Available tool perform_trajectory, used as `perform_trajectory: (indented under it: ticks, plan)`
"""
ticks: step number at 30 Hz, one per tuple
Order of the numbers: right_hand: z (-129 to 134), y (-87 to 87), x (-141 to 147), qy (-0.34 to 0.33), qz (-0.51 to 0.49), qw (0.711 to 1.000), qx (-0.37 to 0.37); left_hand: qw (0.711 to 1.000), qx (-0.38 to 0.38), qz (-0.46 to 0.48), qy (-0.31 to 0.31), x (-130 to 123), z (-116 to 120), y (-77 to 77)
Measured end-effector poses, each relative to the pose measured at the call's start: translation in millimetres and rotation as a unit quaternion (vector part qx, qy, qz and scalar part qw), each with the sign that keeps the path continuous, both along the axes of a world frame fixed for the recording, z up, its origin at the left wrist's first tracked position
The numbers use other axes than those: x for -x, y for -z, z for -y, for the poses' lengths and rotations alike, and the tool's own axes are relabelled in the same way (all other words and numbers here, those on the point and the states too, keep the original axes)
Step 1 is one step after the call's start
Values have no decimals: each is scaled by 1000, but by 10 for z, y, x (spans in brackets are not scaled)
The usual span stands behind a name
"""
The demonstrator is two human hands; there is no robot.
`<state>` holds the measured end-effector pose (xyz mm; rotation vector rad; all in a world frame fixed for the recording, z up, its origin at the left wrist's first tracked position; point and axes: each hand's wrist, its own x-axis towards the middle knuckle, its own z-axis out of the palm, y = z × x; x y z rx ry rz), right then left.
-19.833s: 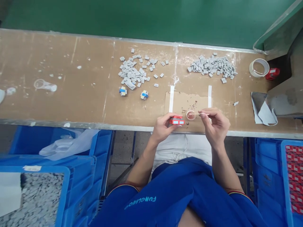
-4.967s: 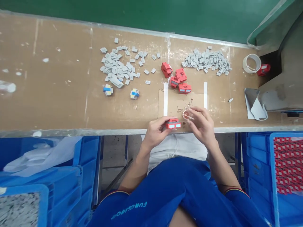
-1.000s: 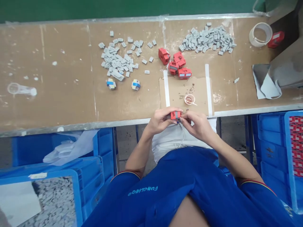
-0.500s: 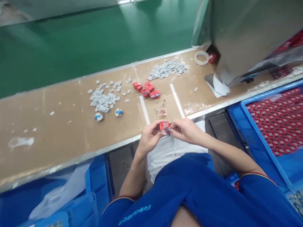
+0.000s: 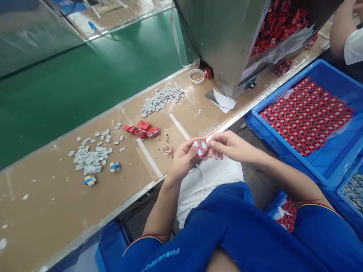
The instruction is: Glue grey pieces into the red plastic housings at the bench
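Over my lap, just off the bench edge, is a small red plastic toy piece (image 5: 201, 147) with a dark grey band, a light blue patch and a pale grey patch. My left hand (image 5: 183, 158) is closed around its left side, thumb on top. At its right edge are the bent, closed fingers of my right hand (image 5: 224, 146); whether they also hold something small is hidden. Several similar red pieces (image 5: 144, 129) lie grouped on the bench beyond my left hand. Near them stands a small clear cup (image 5: 167, 149) with brownish contents, dark specks around it.
Small grey tiles form a left pile (image 5: 90, 156) and a far pile (image 5: 163, 99) on the brown bench (image 5: 53, 211). Two blue-and-cream pieces (image 5: 115, 166) lie nearby. A tape roll (image 5: 196, 76) sits beside a metal bin (image 5: 218, 41). At right, a blue tray (image 5: 317, 170) holds rows of red pieces. Another person's arm (image 5: 342, 32) shows top right.
The view has swung right, bringing the tray and metal bin further in. The red piece is turned in my hands, its pale grey patch now showing. Both hands stay at it.
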<state>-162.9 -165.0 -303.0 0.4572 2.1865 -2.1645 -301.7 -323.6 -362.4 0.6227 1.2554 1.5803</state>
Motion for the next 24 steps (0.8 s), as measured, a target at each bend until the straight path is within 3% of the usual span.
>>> perform_trajectory:
  ticks: [3,6,12,15,17,18,20,22,24]
  plan:
    - [-121,-15,-6,7,51,994,97,995,36,76,55,-65,-54,2]
    - [-199,17,19,17,87,991,99,996,49,49,53,-109,-71,-34]
    - [-311,-49,-72,7,20,1000,-18,983,0,-184,10,-170,-309,-265]
    - [-509,-134,-261,29,-29,988,-149,956,-22,-289,35,-74,-418,-452]
    - [-847,-139,-395,85,-18,950,-300,937,-12,-349,22,108,-363,-544]
    - [-1094,-120,-449,124,14,915,-383,926,3,-377,-6,234,-289,-564]
    - [-1708,-45,-511,196,126,816,-529,893,76,-426,-122,529,-67,-543]
    - [-2369,66,-486,220,266,730,-590,841,159,-435,-280,818,207,-457]
    - [-2937,188,-376,228,356,686,-592,782,232,-442,-374,1039,484,-340]
